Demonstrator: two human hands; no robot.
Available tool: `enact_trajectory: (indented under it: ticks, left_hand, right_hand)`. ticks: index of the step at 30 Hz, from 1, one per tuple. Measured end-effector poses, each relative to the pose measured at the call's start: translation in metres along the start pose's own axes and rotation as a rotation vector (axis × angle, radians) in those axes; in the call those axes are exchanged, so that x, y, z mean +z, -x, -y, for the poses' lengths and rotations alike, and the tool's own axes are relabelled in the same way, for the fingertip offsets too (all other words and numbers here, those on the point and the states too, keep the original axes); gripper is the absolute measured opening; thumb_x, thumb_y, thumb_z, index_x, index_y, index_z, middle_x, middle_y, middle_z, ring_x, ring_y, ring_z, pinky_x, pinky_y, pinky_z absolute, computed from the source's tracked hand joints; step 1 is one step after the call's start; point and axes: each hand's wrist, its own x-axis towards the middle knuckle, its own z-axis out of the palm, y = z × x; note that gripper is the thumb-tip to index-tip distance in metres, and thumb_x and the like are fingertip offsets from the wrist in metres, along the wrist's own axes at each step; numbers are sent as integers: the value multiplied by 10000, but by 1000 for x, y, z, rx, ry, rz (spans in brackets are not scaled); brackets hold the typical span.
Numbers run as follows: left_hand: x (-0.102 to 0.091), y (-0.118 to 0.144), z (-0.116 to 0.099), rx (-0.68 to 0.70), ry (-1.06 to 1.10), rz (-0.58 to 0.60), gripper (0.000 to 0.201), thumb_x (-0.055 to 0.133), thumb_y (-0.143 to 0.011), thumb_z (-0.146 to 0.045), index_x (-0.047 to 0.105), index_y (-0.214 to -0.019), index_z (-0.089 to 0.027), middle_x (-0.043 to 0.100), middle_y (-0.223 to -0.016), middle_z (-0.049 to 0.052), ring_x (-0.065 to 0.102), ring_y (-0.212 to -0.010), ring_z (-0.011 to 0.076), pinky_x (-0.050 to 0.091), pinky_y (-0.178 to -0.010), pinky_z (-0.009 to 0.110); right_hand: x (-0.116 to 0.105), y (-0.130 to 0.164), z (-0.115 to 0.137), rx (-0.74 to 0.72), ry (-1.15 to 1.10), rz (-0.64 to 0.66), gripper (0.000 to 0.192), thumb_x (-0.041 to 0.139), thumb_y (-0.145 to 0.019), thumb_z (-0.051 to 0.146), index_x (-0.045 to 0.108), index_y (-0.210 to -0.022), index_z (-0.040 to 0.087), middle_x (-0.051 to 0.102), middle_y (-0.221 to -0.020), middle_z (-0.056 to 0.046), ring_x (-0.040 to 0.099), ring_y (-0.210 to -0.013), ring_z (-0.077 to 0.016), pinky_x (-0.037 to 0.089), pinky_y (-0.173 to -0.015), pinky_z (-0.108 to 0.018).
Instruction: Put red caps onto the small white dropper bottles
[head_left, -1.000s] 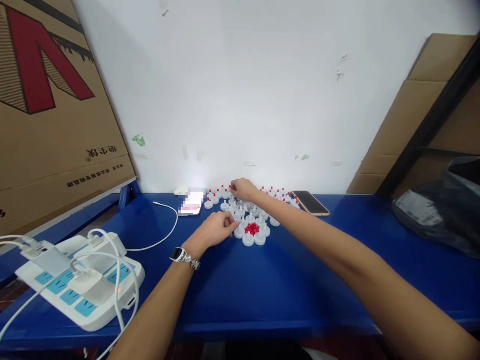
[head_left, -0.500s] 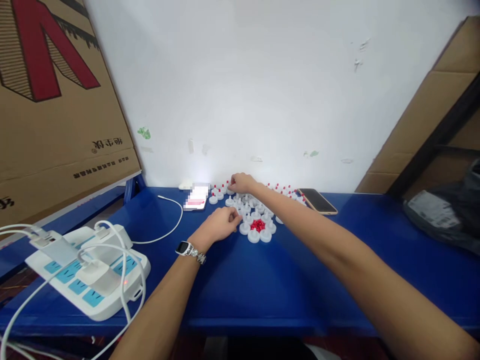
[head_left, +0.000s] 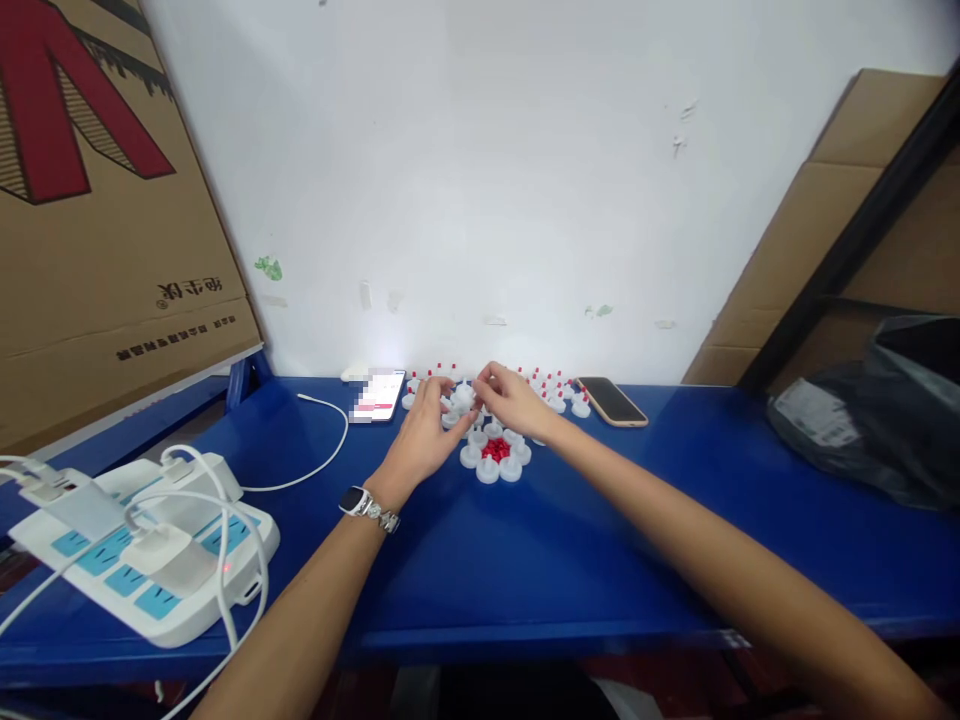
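Note:
My left hand (head_left: 426, 428) is curled with thumb and forefinger round a white plastic nozzle cap (head_left: 463, 397), which looks lifted above the other caps. My right hand (head_left: 511, 398) meets it from the right, fingertips pinched together at the cap's side; anything between them is too small to make out. Just in front of the hands, a ring of white nozzle caps (head_left: 510, 469) surrounds a pile of small red tips (head_left: 496, 451). Behind, along the wall, stand several white caps with red tips (head_left: 556, 402), to the left and right of the hands. Both hands hide part of the middle group.
On the blue table (head_left: 480, 570), a lit phone (head_left: 384, 396) lies left of the caps and a dark-screened phone (head_left: 611, 400) right. A power strip (head_left: 180, 625) with plugs and white cables (head_left: 334, 455) occupies the left. A black plastic bag (head_left: 870, 420) sits far right.
My right hand has come back from the rear left caps toward my left hand. My left hand has moved up and forward, its fingers now round a cap. The view has shifted slightly right.

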Motion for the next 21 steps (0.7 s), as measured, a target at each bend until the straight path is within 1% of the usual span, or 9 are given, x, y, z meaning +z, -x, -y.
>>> enact_trajectory:
  ticks: [2,4,8,12,15,18,21]
  left_hand:
    - [4,1,-10,33,101,76,379,590,-892,-430,479,-1181,-212,564,-1212,98,614,-912,190,527,-738,325]
    - [7,3,-21,53,182,131,328,554,-923,-422,492,-1170,-216,604,-1144,82,626,-914,182,532,-747,309]
    - [11,6,-34,71,256,153,347,558,-932,-416,491,-1212,-221,628,-960,41,631,-884,170,528,-785,299]
    - [13,6,-33,93,294,129,352,593,-916,-398,513,-1212,-224,621,-906,25,622,-856,164,512,-772,288]
    - [17,4,-32,51,381,120,343,575,-927,-419,521,-1197,-216,627,-894,31,620,-833,161,500,-740,278]
    - [21,2,-31,13,497,122,355,574,-925,-449,515,-1183,-213,629,-930,38,612,-841,157,496,-754,277]
    - [18,-3,-25,-53,623,89,370,546,-915,-536,539,-1066,-198,608,-868,30,595,-783,153,503,-740,285]
  right_hand:
    - [-2,23,0,4,-42,-14,194,456,-940,388,468,-851,217,624,-669,25,568,-616,-136,401,-602,-248]
    - [-4,37,-3,9,-34,-42,265,424,-955,430,449,-797,219,570,-640,33,533,-614,-136,383,-601,-252]
    - [-7,47,-12,9,-52,-94,408,346,-971,495,413,-685,212,458,-611,32,446,-609,-133,331,-580,-259]
    - [-6,47,-9,16,-107,-137,480,313,-966,546,402,-639,207,405,-579,34,393,-575,-125,299,-568,-271]
    - [-4,47,-1,4,-114,-180,500,311,-966,562,393,-624,207,388,-568,35,380,-566,-122,291,-566,-275]
    - [-3,49,4,-14,-102,-215,508,304,-975,561,411,-630,203,392,-574,33,380,-565,-121,287,-564,-276]
    - [-11,50,3,-53,-73,-259,493,292,-985,553,389,-646,209,386,-577,33,377,-565,-122,284,-563,-276]
